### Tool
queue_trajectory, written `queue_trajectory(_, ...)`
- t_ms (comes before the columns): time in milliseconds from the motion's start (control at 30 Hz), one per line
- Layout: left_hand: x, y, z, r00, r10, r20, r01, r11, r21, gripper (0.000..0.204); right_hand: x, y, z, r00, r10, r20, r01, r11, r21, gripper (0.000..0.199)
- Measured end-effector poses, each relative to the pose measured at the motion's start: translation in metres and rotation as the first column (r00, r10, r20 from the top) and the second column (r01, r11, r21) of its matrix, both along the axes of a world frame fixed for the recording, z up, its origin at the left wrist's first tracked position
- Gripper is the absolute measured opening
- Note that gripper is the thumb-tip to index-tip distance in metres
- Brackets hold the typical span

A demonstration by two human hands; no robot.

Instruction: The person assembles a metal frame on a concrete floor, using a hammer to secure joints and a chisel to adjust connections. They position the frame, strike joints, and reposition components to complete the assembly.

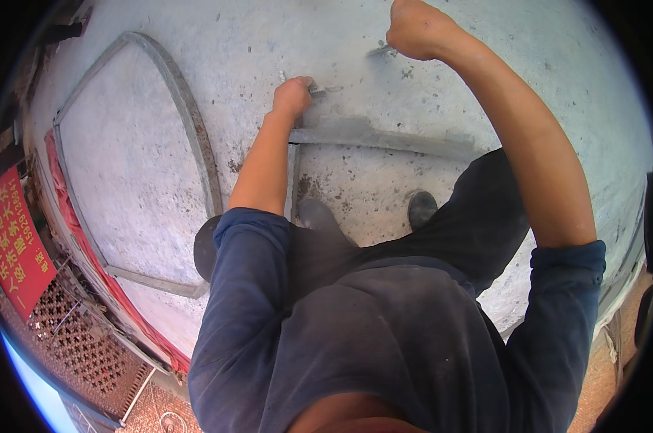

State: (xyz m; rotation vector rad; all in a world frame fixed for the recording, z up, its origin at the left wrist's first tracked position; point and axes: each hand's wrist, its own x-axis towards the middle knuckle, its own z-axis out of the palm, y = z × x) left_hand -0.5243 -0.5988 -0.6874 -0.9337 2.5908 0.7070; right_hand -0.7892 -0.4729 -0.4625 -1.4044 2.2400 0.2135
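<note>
My left hand [292,97] is closed round a small grey metal piece [318,92], which pokes out past the fingers to the right. Just below it, a grey metal bar [384,139] runs rightward across the concrete. A second, shorter bar [293,180] meets its left end and comes back toward my legs. Higher up and farther right, my right hand [421,30] makes a fist. From the fist's left side sticks a thin dark grey piece [378,51]; most of it is hidden, so its kind does not show.
A large grey metal frame [189,115] lies on the concrete floor [131,166] to the left. Beyond it run a red cloth strip [73,216], a red sign [19,242] with yellow writing and a brown lattice panel [88,339]. My dark shoes [421,209] stand near the bars.
</note>
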Motion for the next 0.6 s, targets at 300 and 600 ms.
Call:
queue_trajectory(300, 0.014, 0.016, -0.009, 0.959, -0.207, -0.192, 0.193, 0.977, -0.09, 0.026, -0.005, 0.002, 0.01, 0.997, -0.078, 0.015, 0.079, 0.997, -0.02, 0.027)
queue_trajectory(600, 0.019, -0.001, 0.016, 0.974, -0.217, 0.064, 0.222, 0.971, -0.089, 0.033, -0.005, 0.013, 0.005, 0.995, -0.096, 0.018, 0.096, 0.995, -0.006, 0.028)
